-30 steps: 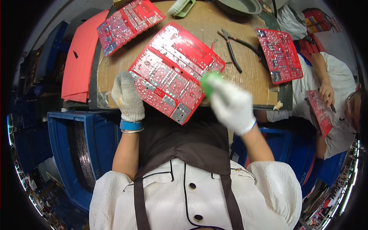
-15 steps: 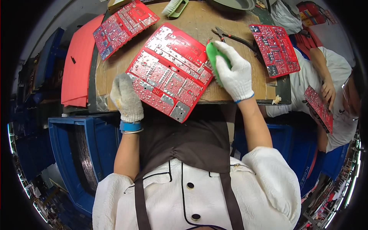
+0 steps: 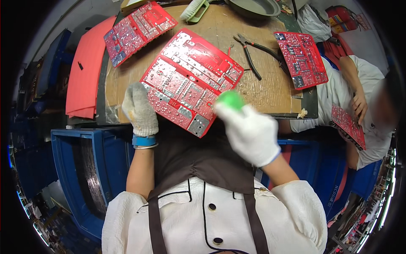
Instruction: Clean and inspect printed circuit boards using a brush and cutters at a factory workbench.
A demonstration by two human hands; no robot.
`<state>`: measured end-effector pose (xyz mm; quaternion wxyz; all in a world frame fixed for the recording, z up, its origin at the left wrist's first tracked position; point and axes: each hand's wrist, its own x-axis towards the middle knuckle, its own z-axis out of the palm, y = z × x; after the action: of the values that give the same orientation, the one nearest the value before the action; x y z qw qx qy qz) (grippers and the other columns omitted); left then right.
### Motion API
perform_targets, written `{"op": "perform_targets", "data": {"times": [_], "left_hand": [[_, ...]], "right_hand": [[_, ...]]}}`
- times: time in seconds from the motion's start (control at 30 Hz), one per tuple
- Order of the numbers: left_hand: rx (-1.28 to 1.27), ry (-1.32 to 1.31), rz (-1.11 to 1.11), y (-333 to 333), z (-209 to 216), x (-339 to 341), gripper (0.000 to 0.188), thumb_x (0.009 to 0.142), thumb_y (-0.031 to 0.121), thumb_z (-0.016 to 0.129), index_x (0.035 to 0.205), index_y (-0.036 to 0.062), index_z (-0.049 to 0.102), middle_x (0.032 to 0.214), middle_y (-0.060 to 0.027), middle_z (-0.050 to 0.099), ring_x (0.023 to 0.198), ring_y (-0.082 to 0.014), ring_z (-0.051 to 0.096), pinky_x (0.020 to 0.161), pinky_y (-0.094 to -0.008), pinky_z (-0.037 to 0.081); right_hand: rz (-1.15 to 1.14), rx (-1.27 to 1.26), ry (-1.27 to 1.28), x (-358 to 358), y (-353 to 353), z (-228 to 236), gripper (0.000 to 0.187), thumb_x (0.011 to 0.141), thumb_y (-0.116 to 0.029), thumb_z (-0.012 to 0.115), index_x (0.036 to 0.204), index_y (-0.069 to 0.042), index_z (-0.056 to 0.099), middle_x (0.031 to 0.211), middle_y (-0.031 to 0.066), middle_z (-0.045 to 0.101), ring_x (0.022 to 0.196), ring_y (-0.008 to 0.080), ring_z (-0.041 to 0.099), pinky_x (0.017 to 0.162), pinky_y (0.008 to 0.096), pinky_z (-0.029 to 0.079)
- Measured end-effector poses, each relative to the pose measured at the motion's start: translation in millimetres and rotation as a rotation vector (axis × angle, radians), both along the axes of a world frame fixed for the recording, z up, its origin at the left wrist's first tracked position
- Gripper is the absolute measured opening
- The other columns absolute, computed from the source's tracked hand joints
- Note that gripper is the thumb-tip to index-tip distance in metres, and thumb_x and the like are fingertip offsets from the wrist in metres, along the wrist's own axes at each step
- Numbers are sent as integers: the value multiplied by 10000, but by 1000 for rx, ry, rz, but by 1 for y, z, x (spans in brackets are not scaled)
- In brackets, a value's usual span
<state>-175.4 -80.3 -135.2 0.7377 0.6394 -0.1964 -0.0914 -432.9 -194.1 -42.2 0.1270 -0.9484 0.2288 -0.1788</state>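
A large red circuit board (image 3: 186,84) with many silvery solder points is tilted over the table's near edge. My gloved left hand (image 3: 139,111) is closed on its lower left edge. In a white glove, my right hand (image 3: 249,131) is blurred by motion at the board's lower right edge. It grips a green brush (image 3: 230,100), whose bristles are hidden from view here. A blue band circles my left wrist.
Red boards lie at the back left (image 3: 139,31) and right (image 3: 301,59). Pliers (image 3: 250,55), a white-bristled brush (image 3: 194,10) and a grey basin (image 3: 256,6) sit behind. Pink foam sheets (image 3: 86,67) flank the left; a blue crate (image 3: 78,169) stands below. At right, another person holds a board (image 3: 349,127).
My right hand has swept the green brush down and toward me, from the board's right corner to its lower right edge. My left hand and the board have barely shifted.
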Motion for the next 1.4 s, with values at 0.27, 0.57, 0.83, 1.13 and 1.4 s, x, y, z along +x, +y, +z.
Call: {"op": "perform_targets", "data": {"times": [0.27, 0.57, 0.83, 1.13, 1.4], "left_hand": [[60, -65, 1, 0, 6, -3, 318, 1090, 250, 566, 968, -33, 642, 877, -5, 627, 825, -72, 520, 702, -268, 456], [59, -111, 8, 0, 1, -2, 298, 1087, 230, 571, 976, -34, 652, 874, -5, 636, 828, -72, 533, 708, -265, 466], [45, -72, -10, 1, 3, -2, 309, 1084, 243, 574, 971, -34, 648, 861, 0, 631, 813, -73, 531, 699, -269, 463], [46, -90, 22, -1, 5, -5, 330, 1078, 269, 577, 997, -43, 652, 852, -8, 622, 813, -86, 531, 704, -282, 464], [108, -112, 12, 3, 4, -3, 356, 1078, 303, 572, 985, -29, 660, 842, -10, 616, 814, -88, 526, 712, -281, 461]], "right_hand": [[-5, -241, 73, -5, -22, -18, 317, 851, -160, 722, 1149, -249, 782, 936, 105, 683, 826, 295, 664, 765, 411, 465], [65, -253, 46, -10, -27, -21, 281, 831, -178, 742, 1096, -258, 795, 946, 80, 653, 874, 281, 658, 784, 415, 454], [175, -334, 138, -6, -41, -8, 317, 833, -167, 707, 1122, -266, 791, 916, 37, 612, 909, 240, 643, 794, 390, 456], [270, -318, 137, -7, -44, -8, 320, 840, -174, 706, 1125, -292, 792, 967, 26, 636, 936, 228, 644, 828, 382, 458], [264, -323, 130, -5, -49, -8, 292, 864, -191, 718, 1129, -290, 792, 967, 37, 657, 934, 239, 652, 839, 390, 450]]}}
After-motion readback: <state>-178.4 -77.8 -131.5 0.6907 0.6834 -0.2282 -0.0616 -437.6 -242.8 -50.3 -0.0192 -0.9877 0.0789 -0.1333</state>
